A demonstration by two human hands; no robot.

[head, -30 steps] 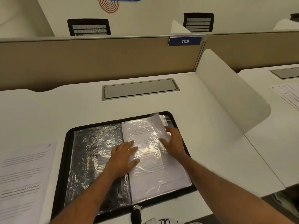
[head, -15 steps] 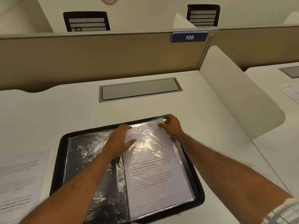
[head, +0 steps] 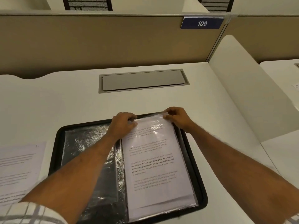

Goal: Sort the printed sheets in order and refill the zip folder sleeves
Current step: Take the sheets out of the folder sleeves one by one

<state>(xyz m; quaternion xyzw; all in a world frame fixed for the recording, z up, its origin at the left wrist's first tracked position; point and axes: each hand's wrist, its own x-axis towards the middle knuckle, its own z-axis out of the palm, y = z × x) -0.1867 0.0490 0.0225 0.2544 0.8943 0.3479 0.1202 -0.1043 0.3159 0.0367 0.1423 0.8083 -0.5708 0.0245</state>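
Right hand (head: pixel 178 120): pinches the far right corner of the sleeve (head: pixel 155 160), thumb and forefinger on the plastic lip.
Left hand (head: pixel 123 126): fingers curled over the far left corner of the same sleeve, thumb on the film; it holds the sleeve.
Sleeve: lies flat on the right half of the folder (head: pixel 55 152). Long axis runs away from the person; mouth at the far edge, right under both hands.
Sheet (head: pixel 153 178): inside that sleeve, text upright to the person. Glare hides whether its top edge is fully seated.
Folder: open flat on the worktop (head: pixel 64 101). Left half shows crinkled sleeves over black, with no paper visible in them.
Loose sheets (head: pixel 17 172): on the worktop left of the folder, well apart from both hands.
Step, my read: squaring the sheet at the mouth.
Key relation: the mouth is at the far end, so any feed runs toward the person along the long axis. The next sheet lies to the left, so the left hand is nearer.
Risk: thin film may buckle.
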